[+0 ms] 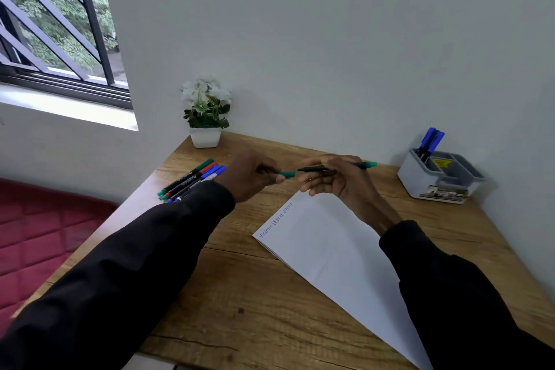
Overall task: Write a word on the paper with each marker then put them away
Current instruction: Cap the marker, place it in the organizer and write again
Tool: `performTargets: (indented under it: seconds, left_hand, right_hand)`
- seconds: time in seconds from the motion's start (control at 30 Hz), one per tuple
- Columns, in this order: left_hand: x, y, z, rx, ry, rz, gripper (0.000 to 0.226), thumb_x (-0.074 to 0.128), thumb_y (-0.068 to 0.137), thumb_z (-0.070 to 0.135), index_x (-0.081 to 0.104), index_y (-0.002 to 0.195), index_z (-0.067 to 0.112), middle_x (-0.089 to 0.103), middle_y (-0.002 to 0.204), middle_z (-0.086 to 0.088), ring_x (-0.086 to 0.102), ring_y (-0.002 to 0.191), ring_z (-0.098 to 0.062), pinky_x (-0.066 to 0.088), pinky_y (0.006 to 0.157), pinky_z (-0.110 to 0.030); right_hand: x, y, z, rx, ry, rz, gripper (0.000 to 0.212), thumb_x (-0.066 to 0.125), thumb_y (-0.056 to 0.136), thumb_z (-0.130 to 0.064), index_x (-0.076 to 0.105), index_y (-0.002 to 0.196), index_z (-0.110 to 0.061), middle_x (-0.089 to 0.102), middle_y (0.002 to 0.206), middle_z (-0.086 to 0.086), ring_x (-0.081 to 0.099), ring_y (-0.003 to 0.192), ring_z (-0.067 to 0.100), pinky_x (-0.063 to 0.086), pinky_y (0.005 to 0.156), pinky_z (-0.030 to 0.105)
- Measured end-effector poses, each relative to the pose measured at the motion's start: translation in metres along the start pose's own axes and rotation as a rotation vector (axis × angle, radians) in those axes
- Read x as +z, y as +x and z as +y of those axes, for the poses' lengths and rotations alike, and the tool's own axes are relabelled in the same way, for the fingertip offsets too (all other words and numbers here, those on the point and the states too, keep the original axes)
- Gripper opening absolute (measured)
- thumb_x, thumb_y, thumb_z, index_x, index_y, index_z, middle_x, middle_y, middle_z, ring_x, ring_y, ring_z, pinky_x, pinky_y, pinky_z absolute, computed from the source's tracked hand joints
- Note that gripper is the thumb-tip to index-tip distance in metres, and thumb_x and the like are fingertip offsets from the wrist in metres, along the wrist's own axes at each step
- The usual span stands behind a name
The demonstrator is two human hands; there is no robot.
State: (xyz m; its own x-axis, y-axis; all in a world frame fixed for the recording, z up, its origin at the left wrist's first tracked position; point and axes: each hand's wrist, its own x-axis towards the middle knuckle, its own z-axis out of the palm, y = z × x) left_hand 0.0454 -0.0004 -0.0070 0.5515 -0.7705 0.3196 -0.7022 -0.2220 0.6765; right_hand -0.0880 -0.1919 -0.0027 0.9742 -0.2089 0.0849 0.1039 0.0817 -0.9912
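Green marker [315, 169], held above far corner of paper [324, 243] on bench [240, 294]: right grip [339, 183] pinches its barrel, left grip [252, 176] pinches the detached cap [286, 174], apparently baring the tip for writing.

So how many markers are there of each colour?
Green markers: 2, one in the right hand, its cap in the left hand, one on the table.
Red markers: 1, on the table.
Blue markers: 4, two on the table, two in the grey holder.
Total: 7 showing; the sleeve may hide more.
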Motion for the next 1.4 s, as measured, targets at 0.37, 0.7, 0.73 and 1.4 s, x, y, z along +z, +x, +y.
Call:
performTargets:
  seconds: [0.37, 0.7, 0.73, 1.4]
  left_hand:
    - [0.023, 0.012, -0.021, -0.08, 0.353, -0.078, 0.031, 0.06, 0.093, 0.031, 0.068, 0.119, 0.015, 0.054, 0.111, -0.005, 0.047, 0.1, -0.017, 0.048, 0.087, -0.034]
    - [0.018, 0.007, -0.021, -0.009, -0.017, -0.163, 0.019, 0.073, 0.084, 0.016, 0.073, 0.096, 0.031, 0.064, 0.098, 0.009, 0.059, 0.091, -0.004, 0.049, 0.073, -0.013]
    - [0.018, 0.007, -0.02, -0.009, -0.027, -0.2, 0.021, 0.074, 0.083, 0.016, 0.071, 0.092, 0.035, 0.065, 0.095, 0.011, 0.06, 0.089, -0.004, 0.049, 0.07, -0.011]
    - [0.024, 0.014, -0.025, 0.002, -0.035, -0.282, 0.037, 0.075, 0.082, 0.021, 0.051, 0.072, 0.047, 0.056, 0.08, 0.022, 0.057, 0.079, 0.004, 0.045, 0.062, -0.005]
  right_hand:
    - [-0.008, 0.005, 0.031, -0.041, -0.371, 0.163, 0.009, 0.062, 0.095, 0.009, 0.07, 0.091, 0.012, 0.068, 0.069, 0.021, 0.061, 0.051, 0.025, 0.048, 0.045, 0.028]
    - [-0.008, 0.006, 0.053, -0.105, -0.39, 0.109, 0.008, 0.065, 0.095, 0.006, 0.069, 0.09, 0.01, 0.072, 0.073, 0.026, 0.067, 0.054, 0.032, 0.053, 0.049, 0.03]
    - [-0.008, 0.006, 0.054, -0.118, -0.4, 0.112, 0.007, 0.065, 0.095, 0.007, 0.068, 0.09, 0.01, 0.072, 0.073, 0.025, 0.067, 0.053, 0.031, 0.053, 0.049, 0.03]
    - [0.004, 0.005, 0.055, -0.148, -0.468, 0.194, 0.022, 0.068, 0.09, 0.01, 0.073, 0.073, -0.003, 0.07, 0.061, 0.015, 0.061, 0.044, 0.024, 0.046, 0.042, 0.024]
